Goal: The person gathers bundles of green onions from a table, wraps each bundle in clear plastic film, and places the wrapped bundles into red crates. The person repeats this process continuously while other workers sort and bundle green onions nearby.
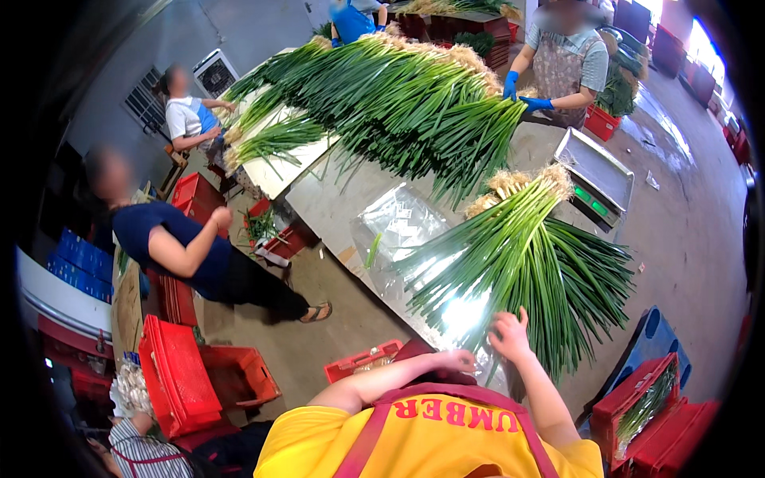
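Observation:
Before me on the metal table (pixel 326 197) lies a fanned pile of green onions (pixel 520 251), roots away from me and leaf tips towards me. My right hand (pixel 509 336) is at the leaf tips on the near side, its fingers apart and nothing plainly held. Close to the table's near edge, my left hand (pixel 459 361) has its fingers bent; glare and clear plastic beside it hide whether it grips anything. Flat clear plastic bags (pixel 400 218) with printed marks lie left of the pile, a loose green leaf piece (pixel 373 250) on them.
A scale (pixel 597 170) with a lit green display stands beyond the pile. Across the table, a gloved person (pixel 565 71) handles a long heap of green onions (pixel 382 95). Another person (pixel 179 251) stands left. Red crates (pixel 179 376) flank me, including right-hand crates (pixel 639 406) near a blue pallet (pixel 651 334).

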Available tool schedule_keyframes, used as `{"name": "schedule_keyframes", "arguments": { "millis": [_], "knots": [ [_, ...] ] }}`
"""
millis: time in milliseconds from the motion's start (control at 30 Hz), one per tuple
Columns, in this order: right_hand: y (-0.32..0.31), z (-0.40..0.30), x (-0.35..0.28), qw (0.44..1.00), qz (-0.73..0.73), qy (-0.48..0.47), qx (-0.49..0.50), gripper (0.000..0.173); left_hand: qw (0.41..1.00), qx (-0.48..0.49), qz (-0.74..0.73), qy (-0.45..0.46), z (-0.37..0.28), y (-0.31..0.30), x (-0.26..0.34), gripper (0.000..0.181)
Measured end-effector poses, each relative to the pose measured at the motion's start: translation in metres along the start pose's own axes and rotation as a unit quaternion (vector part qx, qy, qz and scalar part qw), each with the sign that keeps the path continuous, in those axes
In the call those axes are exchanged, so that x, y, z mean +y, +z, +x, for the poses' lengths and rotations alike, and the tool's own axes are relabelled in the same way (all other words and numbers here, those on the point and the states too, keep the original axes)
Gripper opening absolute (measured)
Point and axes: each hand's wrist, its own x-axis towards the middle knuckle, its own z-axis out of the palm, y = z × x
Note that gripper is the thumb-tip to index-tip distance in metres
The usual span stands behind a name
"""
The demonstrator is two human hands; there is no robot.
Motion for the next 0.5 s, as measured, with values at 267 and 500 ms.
{"name": "schedule_keyframes", "arguments": {
  "millis": [267, 500],
  "knots": [
    [0.021, 0.08, 0.003, 0.994, 0.08, 0.062, 0.045, 0.011, 0.993, 0.098, -0.043, -0.056, -0.019, -0.126, -0.011, 0.016],
    [0.017, 0.276, 0.018, 0.991, 0.085, 0.094, 0.054, 0.022, 0.827, 0.531, 0.16, 0.097, -0.042, -0.36, -0.047, 0.016]
  ]
}}
